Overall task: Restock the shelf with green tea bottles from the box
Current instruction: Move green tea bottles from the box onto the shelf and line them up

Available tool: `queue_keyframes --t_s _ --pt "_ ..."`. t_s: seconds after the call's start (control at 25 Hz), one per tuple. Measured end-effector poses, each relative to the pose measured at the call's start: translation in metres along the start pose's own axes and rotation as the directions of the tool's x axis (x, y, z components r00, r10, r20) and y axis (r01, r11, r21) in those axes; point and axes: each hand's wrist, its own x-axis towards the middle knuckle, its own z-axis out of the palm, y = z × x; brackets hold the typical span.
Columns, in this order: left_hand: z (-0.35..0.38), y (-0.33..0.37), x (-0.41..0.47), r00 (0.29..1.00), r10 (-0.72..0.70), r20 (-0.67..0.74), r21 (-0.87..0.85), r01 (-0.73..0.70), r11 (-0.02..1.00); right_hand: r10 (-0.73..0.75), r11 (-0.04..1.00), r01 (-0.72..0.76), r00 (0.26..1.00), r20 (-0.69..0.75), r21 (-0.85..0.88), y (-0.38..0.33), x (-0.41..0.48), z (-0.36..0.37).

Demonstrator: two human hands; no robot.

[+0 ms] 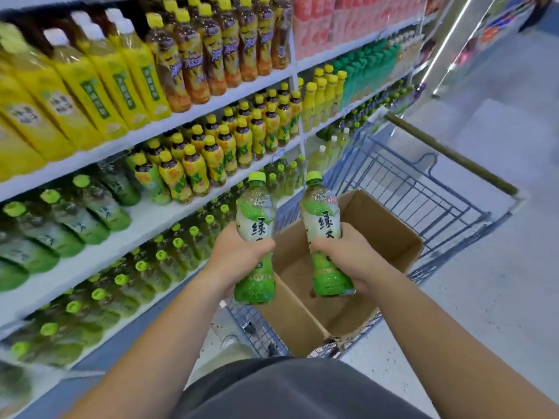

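Note:
My left hand grips an upright green tea bottle with a lime cap around its middle. My right hand grips a second, identical green tea bottle, also upright. Both bottles are held above the open cardboard box, which sits in a blue shopping cart; the part of the box's inside that shows holds no bottles. To the left, white shelves carry rows of green tea bottles with lime caps on the lower levels.
Upper shelves hold yellow-capped tea bottles and large yellow-labelled bottles. Pink drinks stand at the top right of the shelving. The cart's handle lies on the far side. A pale aisle floor stretches to the right.

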Motion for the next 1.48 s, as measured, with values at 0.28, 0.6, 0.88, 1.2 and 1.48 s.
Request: queue_keyframes --t_s 0.28,0.6,0.88,1.2,1.48 --pt "-0.03 -0.021 -0.099 0.95 -0.043 -0.31 -0.06 0.026 0.998 -0.063 0.99 0.091 0.971 0.232 -0.112 0.011 -0.027 0.044" --pt "-0.108 -0.042 -0.15 0.853 -0.052 -0.52 -0.078 0.013 0.997 -0.111 0.959 0.205 0.909 0.403 -0.198 -0.005 -0.061 0.139" --pt "-0.209 -0.076 -0.15 0.817 -0.066 -0.573 -0.104 0.007 0.995 -0.152 0.95 0.241 0.912 0.382 -0.198 -0.028 -0.053 0.24" --pt "-0.327 -0.109 -0.086 0.836 -0.072 -0.545 -0.095 0.024 0.995 -0.131 0.945 0.211 0.945 0.301 -0.251 -0.059 0.0 0.345" --pt "-0.363 -0.154 -0.001 0.841 -0.005 -0.542 0.032 0.027 0.999 -0.175 0.931 0.24 0.955 0.241 -0.274 -0.03 0.082 0.384"
